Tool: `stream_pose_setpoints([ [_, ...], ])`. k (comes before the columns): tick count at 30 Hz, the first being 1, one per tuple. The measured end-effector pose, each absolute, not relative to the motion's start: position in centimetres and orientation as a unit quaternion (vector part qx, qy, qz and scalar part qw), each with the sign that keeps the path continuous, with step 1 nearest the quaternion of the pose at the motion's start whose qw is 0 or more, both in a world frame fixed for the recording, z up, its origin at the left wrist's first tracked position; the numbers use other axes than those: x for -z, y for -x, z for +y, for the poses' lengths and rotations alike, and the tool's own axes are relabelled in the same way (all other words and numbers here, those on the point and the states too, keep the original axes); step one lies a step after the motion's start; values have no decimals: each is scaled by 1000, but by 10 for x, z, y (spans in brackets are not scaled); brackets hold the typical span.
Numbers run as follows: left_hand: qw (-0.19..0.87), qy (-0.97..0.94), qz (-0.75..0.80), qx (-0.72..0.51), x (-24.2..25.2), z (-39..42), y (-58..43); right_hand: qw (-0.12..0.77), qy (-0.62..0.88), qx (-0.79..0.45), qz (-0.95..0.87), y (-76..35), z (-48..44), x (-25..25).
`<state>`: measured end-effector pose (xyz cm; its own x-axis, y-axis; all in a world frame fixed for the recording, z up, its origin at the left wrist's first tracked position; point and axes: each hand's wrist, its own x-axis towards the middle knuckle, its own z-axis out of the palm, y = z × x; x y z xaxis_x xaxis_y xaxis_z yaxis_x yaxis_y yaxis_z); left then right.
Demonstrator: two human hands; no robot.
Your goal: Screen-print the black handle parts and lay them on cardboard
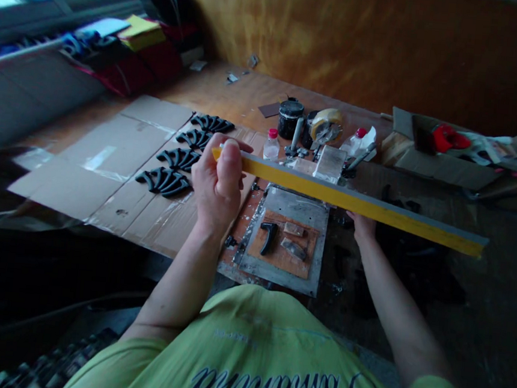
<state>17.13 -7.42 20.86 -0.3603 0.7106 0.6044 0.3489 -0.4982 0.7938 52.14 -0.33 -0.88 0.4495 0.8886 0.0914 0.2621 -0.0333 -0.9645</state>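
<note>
Yellow bar (331, 192) held up in the left hand (217, 184)
Left fingers clasp its end above the surface (244, 93); the right hand (363, 226) is partly hidden, its grip unclear. A curved black piece (269, 238) lies on a brown board (275, 262).

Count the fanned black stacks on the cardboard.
4, in a row running away from the wearer on the cardboard: nearest stack, second stack, third stack, farthest stack. The left hand may hide more.

Wooden table (237, 98), flattened cardboard (132, 137) at left, metal plate (287, 201), black jar (289, 122), open box (441, 171) at right
</note>
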Motion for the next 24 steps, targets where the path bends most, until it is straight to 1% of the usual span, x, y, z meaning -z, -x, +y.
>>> stream_pose_setpoints([
  [4, 151, -556, 492, -652, -214, -66, -169, 483, 672, -313, -466, -498, -46, 35],
  [7, 158, -564, 502, -636, -219, -60, -166, 453, 669, -313, -500, -485, -68, 42],
  [19, 156, -587, 487, -627, -222, -60, -165, 392, 670, -284, -563, -480, -98, 24],
  [24, 173, -572, 437, -672, -202, -64, -163, 372, 643, -278, -609, -465, -107, 24],
])
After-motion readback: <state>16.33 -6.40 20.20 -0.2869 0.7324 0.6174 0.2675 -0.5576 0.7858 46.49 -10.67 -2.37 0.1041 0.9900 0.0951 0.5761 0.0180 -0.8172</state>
